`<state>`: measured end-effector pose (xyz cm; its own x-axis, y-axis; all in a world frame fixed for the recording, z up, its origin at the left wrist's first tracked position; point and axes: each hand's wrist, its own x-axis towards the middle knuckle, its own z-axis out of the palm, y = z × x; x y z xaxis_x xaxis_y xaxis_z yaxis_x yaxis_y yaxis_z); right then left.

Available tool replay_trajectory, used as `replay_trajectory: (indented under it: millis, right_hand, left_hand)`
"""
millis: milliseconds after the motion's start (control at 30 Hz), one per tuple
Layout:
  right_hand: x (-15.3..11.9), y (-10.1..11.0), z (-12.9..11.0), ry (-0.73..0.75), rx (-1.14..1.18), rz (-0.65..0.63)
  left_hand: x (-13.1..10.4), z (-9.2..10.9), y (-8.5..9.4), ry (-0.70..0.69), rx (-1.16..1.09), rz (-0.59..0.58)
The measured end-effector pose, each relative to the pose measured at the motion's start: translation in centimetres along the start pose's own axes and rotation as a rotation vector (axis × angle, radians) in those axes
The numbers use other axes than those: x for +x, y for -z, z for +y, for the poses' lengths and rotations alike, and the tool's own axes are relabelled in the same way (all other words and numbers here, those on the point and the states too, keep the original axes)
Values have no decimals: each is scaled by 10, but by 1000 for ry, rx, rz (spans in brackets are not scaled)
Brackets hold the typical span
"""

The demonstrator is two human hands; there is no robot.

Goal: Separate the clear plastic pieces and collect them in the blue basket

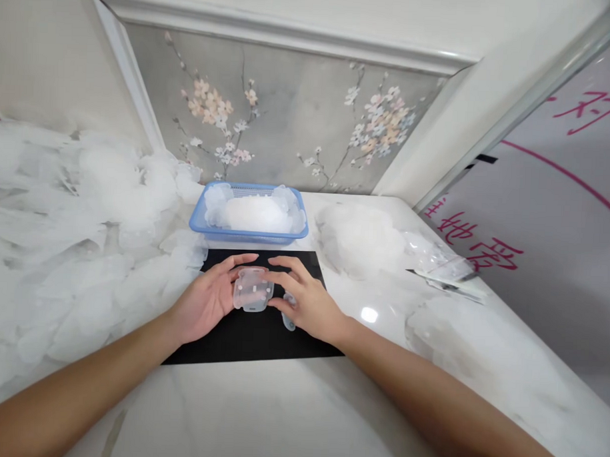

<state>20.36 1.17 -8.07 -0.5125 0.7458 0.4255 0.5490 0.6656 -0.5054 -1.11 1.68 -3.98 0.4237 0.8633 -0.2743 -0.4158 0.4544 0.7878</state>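
A translucent plastic piece (253, 290), squarish with rounded corners and small marks, is held up above a black mat (251, 340). My left hand (205, 302), palm facing in, grips its left side, with some fingers behind it. My right hand (310, 299) pinches the right edge between thumb and fingers. Beneath the right hand shows a smaller translucent piece (288, 320); whether it lies on the mat or is tucked in the hand, I cannot tell.
Behind the mat stands a blue basket (249, 236) with translucent pieces and a white heap inside. A large pile of translucent pieces (84, 247) covers the left side. Right of the basket lie a whitish pile (362, 234) and clear plastic bags (438, 260). A whiteboard (551, 197) edges the right.
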Motion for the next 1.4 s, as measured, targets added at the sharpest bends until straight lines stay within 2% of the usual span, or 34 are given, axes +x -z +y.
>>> replay_trajectory:
  millis: [267,533,767,867,933,1000,1100,1167,1233,1300,1400]
  right_hand:
    - [0,-2,0,66,-14,-39]
    - [-1,-2,4,-6,120,42]
    - [-1,-3,3,62,161,40]
    - [3,0,1,-30,365,49]
    - [7,4,3,-200,539,21]
    - [12,7,8,-367,700,-31]
    - [17,10,18,-519,912,-76]
    - [20,10,23,-597,1006,-82]
    - [21,10,25,-664,1065,-84]
    - [21,11,25,-708,1106,-79]
    - [21,12,26,-743,1165,-67]
  left_hand:
    - [-2,-1,-2,-8,-17,-35]
    - [-3,3,-3,-32,-2,4]
    - [0,-2,-3,-46,85,20]
    - [-3,7,-1,-52,397,48]
    - [-9,24,7,-44,812,36]
    - [-17,46,21,-39,1269,-23]
    - [-29,74,45,55,1698,-78]
    - [-33,84,56,115,1834,-142]
    - [-32,86,60,151,1897,-211]
    - [-28,84,57,162,1935,-241]
    - [-22,81,47,160,1981,-218]
